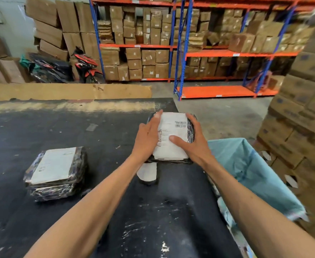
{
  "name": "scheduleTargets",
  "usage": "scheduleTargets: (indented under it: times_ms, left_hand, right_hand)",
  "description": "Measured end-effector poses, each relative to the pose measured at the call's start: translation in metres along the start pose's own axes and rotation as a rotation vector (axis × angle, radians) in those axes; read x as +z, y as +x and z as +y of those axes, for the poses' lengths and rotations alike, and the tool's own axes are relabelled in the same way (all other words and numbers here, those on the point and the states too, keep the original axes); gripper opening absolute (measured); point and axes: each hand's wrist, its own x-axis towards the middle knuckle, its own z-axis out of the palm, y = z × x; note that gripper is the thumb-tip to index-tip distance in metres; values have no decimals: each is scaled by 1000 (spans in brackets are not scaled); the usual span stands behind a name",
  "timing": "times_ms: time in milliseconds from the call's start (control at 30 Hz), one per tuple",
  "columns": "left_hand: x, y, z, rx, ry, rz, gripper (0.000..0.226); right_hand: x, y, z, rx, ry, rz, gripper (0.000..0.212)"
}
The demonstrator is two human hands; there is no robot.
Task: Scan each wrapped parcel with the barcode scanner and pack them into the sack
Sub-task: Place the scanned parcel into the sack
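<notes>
**Black-wrapped parcel in both hands, sack waiting at the right**

Black film covers the parcel now held above the dark table, its white label turned up with the barcode near the far right corner. As far as this view shows, the job is somewhere in the middle. A stack of wrapped parcels sits on the table well to the left, untouched, so at least those are left to scan and pack. The pale blue sack hangs open just off the table's right edge, close beside the held parcel; its inside is hidden from here, so how many parcels are already packed cannot be told. A blurred pale-faced, dark-rimmed object lies on the table just below the held parcel; it may be the barcode scanner, though the view is too soft to be sure. Whether this parcel has been scanned cannot be read from the frame.

Both arms reach forward from the bottom of the view and meet at the parcel. The left hand lies along the parcel's left side, fingers straight and pressed flat against its edge and top. The right hand grips the right side, its fingers curled round the far edge and its thumb laid across the label. The parcel is held about level between the two hands, nearer the sack than the stack.
</notes>
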Motion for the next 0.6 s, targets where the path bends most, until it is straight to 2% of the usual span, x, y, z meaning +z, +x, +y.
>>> scheduleTargets:
  times_ms: [133,233,300,467,600]
  left_hand:
    - [71,14,11,-57,-83,-155,53]
    - [121,17,11,-97,-204,-232,75]
    - [153,15,6,-141,-192,-254,85]
    - [224,11,-31,-219,145,-317,81]
    - [264,7,-68,-184,442,-386,73]
  right_hand:
    - [-75,5,31,91,-20,35,83]
    - [-127,-1,63,179,-16,102,78]
    - [-157,-7,88,238,-29,136,75]
    - [-214,-28,151,402,-57,153,73]
    - [-239,-51,206,609,-96,-12,73]
